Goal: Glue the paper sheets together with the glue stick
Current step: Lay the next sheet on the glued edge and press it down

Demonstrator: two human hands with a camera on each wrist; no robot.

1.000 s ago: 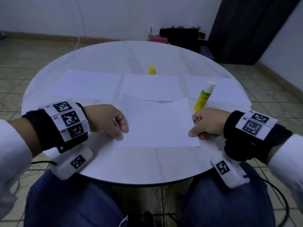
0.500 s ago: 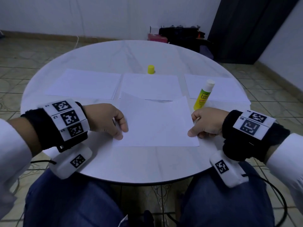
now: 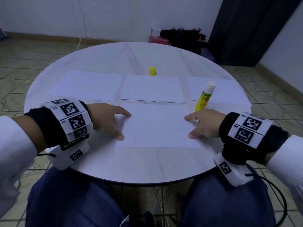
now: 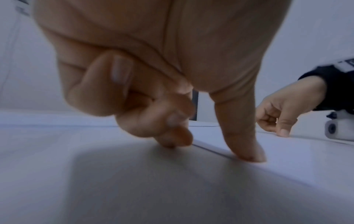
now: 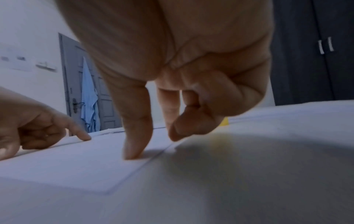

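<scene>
My left hand (image 3: 107,119) and right hand (image 3: 205,123) press thumb and forefinger tips flat on the side edges of the white rectangular paper sheet (image 3: 158,126); nothing is grasped, the remaining fingers (image 4: 122,84) loosely curled. Bare round white tabletop (image 3: 131,163) lies nearest me. The uncapped yellow-green glue stick (image 3: 204,98) stands upright just beyond my right hand. Three further white paper sheets (image 3: 152,88) lie behind, then the small yellow cap (image 3: 152,71).
</scene>
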